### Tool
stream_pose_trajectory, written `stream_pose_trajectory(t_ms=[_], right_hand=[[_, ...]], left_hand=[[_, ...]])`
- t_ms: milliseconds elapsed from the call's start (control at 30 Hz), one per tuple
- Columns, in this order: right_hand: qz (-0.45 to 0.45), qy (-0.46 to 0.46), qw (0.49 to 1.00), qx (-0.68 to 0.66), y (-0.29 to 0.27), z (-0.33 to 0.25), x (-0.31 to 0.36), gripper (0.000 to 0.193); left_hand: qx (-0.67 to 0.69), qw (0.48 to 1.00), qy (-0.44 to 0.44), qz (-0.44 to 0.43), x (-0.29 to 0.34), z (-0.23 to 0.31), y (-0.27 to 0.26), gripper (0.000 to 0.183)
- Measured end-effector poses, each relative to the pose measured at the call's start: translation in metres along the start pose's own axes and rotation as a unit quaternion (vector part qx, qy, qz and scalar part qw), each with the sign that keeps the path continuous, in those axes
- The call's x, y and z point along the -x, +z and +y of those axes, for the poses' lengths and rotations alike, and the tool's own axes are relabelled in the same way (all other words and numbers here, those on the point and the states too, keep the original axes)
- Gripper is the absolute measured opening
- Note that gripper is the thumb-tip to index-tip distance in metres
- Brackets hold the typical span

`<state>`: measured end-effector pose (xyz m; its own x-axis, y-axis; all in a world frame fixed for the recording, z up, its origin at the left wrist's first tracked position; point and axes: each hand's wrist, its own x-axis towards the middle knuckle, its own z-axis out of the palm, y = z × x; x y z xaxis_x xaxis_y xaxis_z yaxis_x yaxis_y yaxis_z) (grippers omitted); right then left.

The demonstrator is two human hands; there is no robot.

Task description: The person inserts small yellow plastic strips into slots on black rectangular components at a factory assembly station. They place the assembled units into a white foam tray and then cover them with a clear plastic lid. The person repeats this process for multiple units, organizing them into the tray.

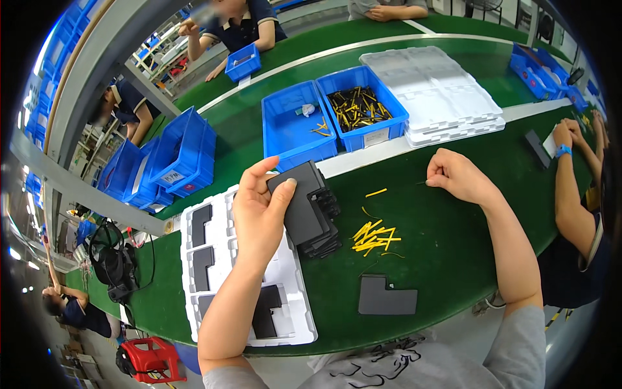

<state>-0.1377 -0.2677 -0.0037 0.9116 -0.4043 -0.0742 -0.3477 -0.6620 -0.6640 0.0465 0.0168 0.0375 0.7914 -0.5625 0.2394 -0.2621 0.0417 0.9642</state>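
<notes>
My left hand (258,214) grips a flat dark grey L-shaped piece (301,211), thumb on top and fingers round its left edge. Beneath it and to its right sits a stack of similar dark pieces (322,245). My right hand (461,178) is raised over the green table with its fingertips pinched; a tiny dark sliver seems to show at them, too small to name. Between the hands lies a loose heap of yellow strips (374,238), with a single strip (376,192) apart from it. Another L-shaped piece (382,299) lies flat near the table's front edge.
A white moulded tray (295,324) with dark pieces lies partly under my left forearm. Beyond are a blue bin (285,120) with few strips, a blue bin (391,109) full of black-and-yellow pieces, and stacked white trays (434,84). A co-worker's arm (567,185) is at right.
</notes>
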Motion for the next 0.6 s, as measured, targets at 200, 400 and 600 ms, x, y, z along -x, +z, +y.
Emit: stream_pose_trajectory(t_ms=[200,400,600], right_hand=[[0.05,-0.069,0.996,0.014,0.005,-0.007,0.002,0.009],[0.047,-0.185,0.982,-0.003,0.013,-0.024,0.014,0.015],[-0.024,-0.21,0.977,0.018,0.018,-0.034,0.018,0.011]], left_hand=[[-0.334,0.924,0.183,-0.017,-0.002,-0.013,-0.005,0.027],[-0.294,0.87,0.395,-0.016,0.021,0.003,0.017,0.028],[-0.2,0.858,0.419,-0.223,0.068,-0.007,0.051,0.032]])
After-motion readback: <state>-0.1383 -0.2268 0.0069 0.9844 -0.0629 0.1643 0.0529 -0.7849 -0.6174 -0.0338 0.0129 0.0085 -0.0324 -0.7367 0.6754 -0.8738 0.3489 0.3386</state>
